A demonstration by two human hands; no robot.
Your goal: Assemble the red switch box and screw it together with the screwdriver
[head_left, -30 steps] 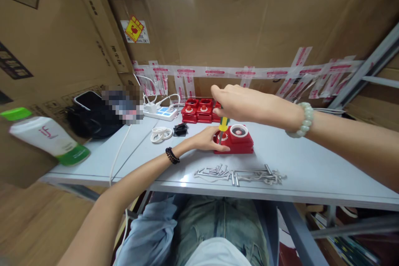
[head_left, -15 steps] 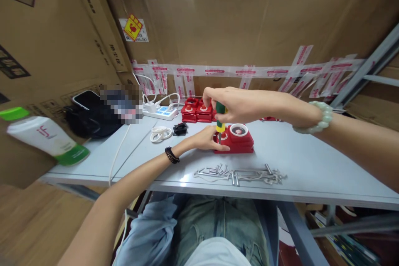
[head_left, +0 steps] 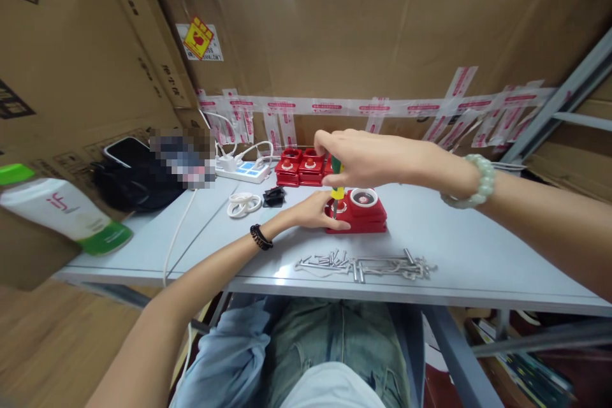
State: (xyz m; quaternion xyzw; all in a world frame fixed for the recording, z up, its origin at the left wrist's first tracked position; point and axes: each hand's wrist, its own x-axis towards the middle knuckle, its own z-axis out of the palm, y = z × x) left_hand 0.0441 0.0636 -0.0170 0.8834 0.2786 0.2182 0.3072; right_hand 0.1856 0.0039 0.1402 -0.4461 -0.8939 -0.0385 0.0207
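Observation:
A red device [head_left: 370, 219] with a white ring around a dark round window lies on the pale table. My left hand [head_left: 318, 211] grips its left end, thumb along the front edge. From above, my right hand [head_left: 361, 156] is wrapped round a green and yellow screwdriver [head_left: 337, 192]. The screwdriver stands upright, its shaft reaching down to the left part of the device; the exact contact of the tip is too small to tell. In front of the device lie loose screws and metal pins [head_left: 329, 260]. Behind it, more red devices [head_left: 299, 167] are partly hidden by my right hand.
White rings [head_left: 243, 204] and black pieces [head_left: 274, 197] lie left of my left hand. Farther left are a power strip [head_left: 243, 169] with cables, a black bag [head_left: 136, 182] and a bottle [head_left: 67, 210] with a green cap. Tall cardboard [head_left: 335, 32] stands behind the table [head_left: 454, 223].
The view has shifted slightly. My right hand has turned a little around the screwdriver, with its fingers in a slightly different pose. My left hand stays on the red device.

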